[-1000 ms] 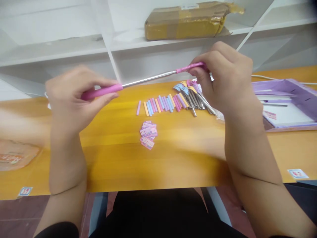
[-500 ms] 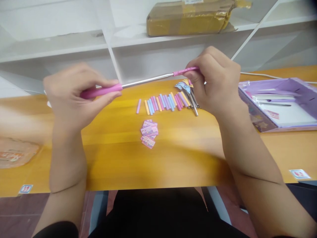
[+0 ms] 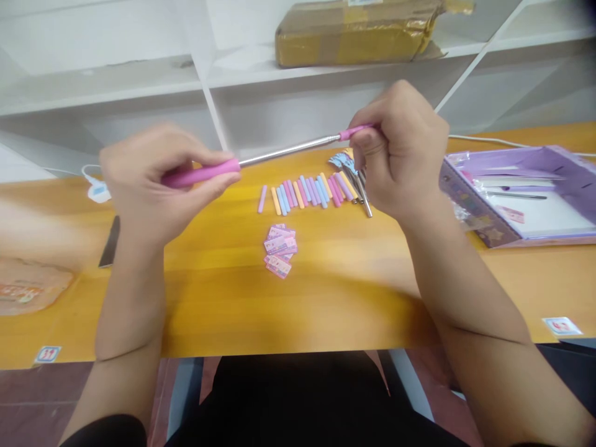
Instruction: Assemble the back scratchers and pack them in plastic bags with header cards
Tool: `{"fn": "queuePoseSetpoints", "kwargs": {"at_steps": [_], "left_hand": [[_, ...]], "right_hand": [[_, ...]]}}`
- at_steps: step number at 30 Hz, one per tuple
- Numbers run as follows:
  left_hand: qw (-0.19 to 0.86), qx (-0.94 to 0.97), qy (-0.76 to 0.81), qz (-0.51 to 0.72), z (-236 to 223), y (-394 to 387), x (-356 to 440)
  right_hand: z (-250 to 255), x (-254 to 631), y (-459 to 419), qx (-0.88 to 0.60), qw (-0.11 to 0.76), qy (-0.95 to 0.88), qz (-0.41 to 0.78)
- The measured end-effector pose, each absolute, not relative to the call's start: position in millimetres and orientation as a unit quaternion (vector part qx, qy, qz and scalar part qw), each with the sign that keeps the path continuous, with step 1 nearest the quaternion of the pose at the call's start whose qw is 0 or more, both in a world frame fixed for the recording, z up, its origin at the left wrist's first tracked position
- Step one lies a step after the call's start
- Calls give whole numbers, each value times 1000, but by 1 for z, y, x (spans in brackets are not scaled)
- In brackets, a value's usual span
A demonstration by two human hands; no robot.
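Note:
My left hand [image 3: 149, 186] is closed around the pink handle of a thin metal stick [image 3: 291, 150], raised above the table. The silver shaft slants up to the right and looks telescopic. At its far end, my right hand [image 3: 403, 152] pinches a narrow pink end piece [image 3: 354, 132], most of which its fingers hide. Beneath the stick lies a row of short pastel tubes [image 3: 305, 191] in pink, purple, blue and yellow. Just left of my right hand are several silver rods [image 3: 364, 194] with blue patterned heads, partly covered by that hand. Small printed pink cards [image 3: 280, 245] lie overlapping nearer me.
A purple open box [image 3: 503, 233] holding papers and a dark thin rod stands at the right. On the left are a white plug-like item [image 3: 99, 191], a dark flat object [image 3: 110, 243] and an orange packet [image 3: 32, 288]. A taped carton [image 3: 354, 37] rests on the shelf behind.
My left hand and the stick have shifted right, towards my right hand. Less of the pink end piece shows beside my right fingers. The things on the table have stayed in place.

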State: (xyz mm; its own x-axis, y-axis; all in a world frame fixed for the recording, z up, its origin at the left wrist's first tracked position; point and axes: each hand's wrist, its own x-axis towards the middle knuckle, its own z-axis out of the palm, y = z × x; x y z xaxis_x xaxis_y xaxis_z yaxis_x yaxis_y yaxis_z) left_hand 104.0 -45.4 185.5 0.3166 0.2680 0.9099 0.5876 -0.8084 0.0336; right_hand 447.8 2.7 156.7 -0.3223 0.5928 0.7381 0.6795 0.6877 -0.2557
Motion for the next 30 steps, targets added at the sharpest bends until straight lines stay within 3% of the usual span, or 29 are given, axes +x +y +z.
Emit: {"fn": "queuePoseSetpoints", "kwargs": {"at_steps": [4,9,17,30], "left_hand": [[142,-799,-283,-511,185,-43,102],[141,-801,-262,-520,184,-44,107],[143,-805,-338,-467,182,-53,117],[105,-823,-254,-496,179,-54,132]], "right_hand": [[158,446,1,-398,412,-814,-97],[153,441,2,-327,441,-832,-86],[136,425,0,-327,410,-846,-92],[121,407,-1,-266,477,-837,-39]]}}
